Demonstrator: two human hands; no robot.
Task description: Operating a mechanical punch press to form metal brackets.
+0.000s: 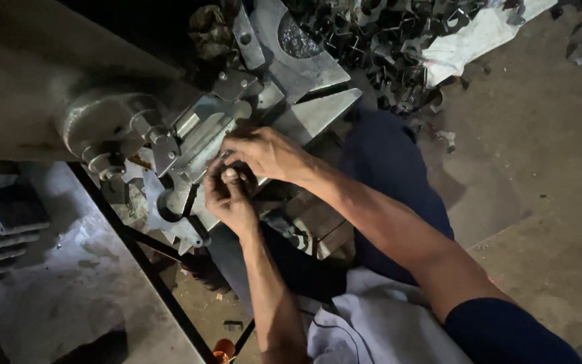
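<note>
1. Head view, centre: both hands meet in front of a grey metal press machine [190,135]. The left hand [232,199] comes up from six o'clock with its fingers curled; it pinches a small metal piece [229,176] between thumb and fingertips, right at the machine's lower edge.
2. The right hand [267,154] reaches in from four o'clock, fingers bent down over the same spot. It touches the machine bed and lies just above the left hand; whether it grips the piece too or only steadies it, I cannot tell.
3. The small metal piece sits between the two hands, mostly hidden by fingers. It looks stiff, light and hard-edged, so I judge it best taken by its flat sides with fingertips, away from any cut rim; being bare metal, it could slip.
4. At twelve to one o'clock lies a heap of dark stamped metal clips [385,40], partly on a white cloth sack [479,37].
5. At nine o'clock, a stack of grey angled metal parts [1,222] rests on a dusty bench [69,283].
6. At five o'clock, a white cloth [372,323] lies over the person's lap, with dark blue trousers [392,175] above it and a bare concrete floor [540,168] at three o'clock.
</note>
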